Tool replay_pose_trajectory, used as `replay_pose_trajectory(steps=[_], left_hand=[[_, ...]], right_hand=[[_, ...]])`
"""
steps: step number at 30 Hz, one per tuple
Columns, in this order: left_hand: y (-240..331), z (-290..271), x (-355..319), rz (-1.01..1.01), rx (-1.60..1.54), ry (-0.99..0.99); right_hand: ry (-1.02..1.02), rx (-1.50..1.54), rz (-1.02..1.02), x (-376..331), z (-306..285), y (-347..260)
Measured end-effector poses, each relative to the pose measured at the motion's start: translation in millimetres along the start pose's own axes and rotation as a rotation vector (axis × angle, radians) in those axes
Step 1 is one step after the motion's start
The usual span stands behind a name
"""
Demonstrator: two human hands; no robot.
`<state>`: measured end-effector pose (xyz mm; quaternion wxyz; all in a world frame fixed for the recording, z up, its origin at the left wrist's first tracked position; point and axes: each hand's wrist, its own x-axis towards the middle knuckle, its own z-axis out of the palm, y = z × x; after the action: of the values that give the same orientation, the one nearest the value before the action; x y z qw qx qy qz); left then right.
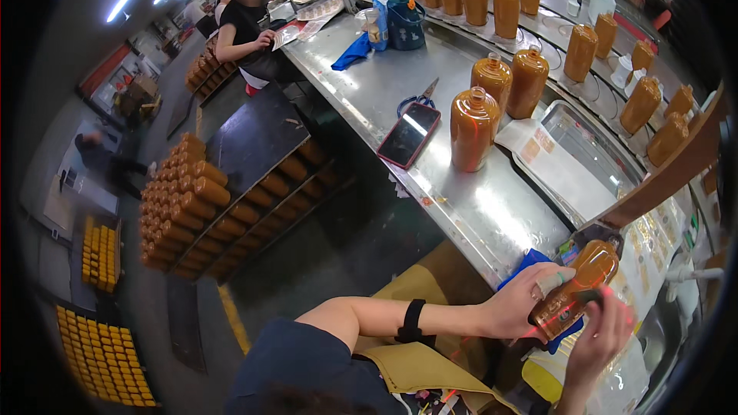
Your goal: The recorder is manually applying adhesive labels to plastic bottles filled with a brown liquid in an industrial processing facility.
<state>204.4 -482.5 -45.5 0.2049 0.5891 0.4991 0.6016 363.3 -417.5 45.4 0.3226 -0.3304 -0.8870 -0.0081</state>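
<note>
The left hand (513, 305), a pale wrap around one finger, curls partly closed on the near side of a glossy brown bottle (593, 267). The right hand (606, 332) is half closed at the bottle's other side, its fingertips against the lower body; a small dark patch at these fingertips is too unclear to name. The bottle leans between both hands at the near end of the metal table (492, 219), neck toward the upper right, with a blue cloth (530, 260) just behind it.

Beyond the bottle's neck a brown bar (661, 169) slants across, blocking part of the view toward the conveyor. Clear sticker sheets (644, 250) lie to the right, near a white tap (696, 273) and a sink (663, 338). Farther up the table, a metal tray (596, 146) has white paper (550, 157) overlapping its edge. Three brown bottles (474, 129) stand close together beside it, between the tray and a red-edged phone (410, 134). Scissors (419, 100) lie just past the phone.

Toward the far end are a crumpled blue cloth and a dark teal bucket (405, 24), then a seated co-worker (254, 31). More brown bottles line the curving conveyor (550, 50), and stacked ones (192, 204) fill the floor to the left.
</note>
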Motion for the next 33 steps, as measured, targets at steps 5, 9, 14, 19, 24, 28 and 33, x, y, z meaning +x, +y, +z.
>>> replay_pose_trajectory(steps=[5,9,14,19,24,28,33], left_hand=[[-1.7,-3.6,-2.5,-0.03,0.006,-0.05],[-3.7,-7.7,-4.3,-0.008,0.029,-0.053],[-4.6,-9.5,-4.3,0.004,0.068,-0.022],[-12.0,-18.2,-4.9,-0.088,0.008,-0.136],[-15.0,-12.7,1.1,-0.03,0.043,-0.111],[-6.3,-9.0,3.5,-0.024,0.171,-0.101],[-6.7,-8.9,3.6,-0.005,0.177,-0.075]], right_hand=[[-0.145,0.193,-0.254,-6.6,3.1,0.0],[0.019,0.116,-0.004,-1.8,4.3,-0.9],[-0.045,0.269,-0.303,-19.0,9.2,0.8],[0.131,0.112,0.208,-12.4,6.7,16.4],[-0.03,0.286,-0.281,-16.4,-3.4,-2.6],[0.196,0.149,0.138,-7.3,5.6,26.4],[0.008,0.341,-0.241,-27.8,-0.1,10.1]])
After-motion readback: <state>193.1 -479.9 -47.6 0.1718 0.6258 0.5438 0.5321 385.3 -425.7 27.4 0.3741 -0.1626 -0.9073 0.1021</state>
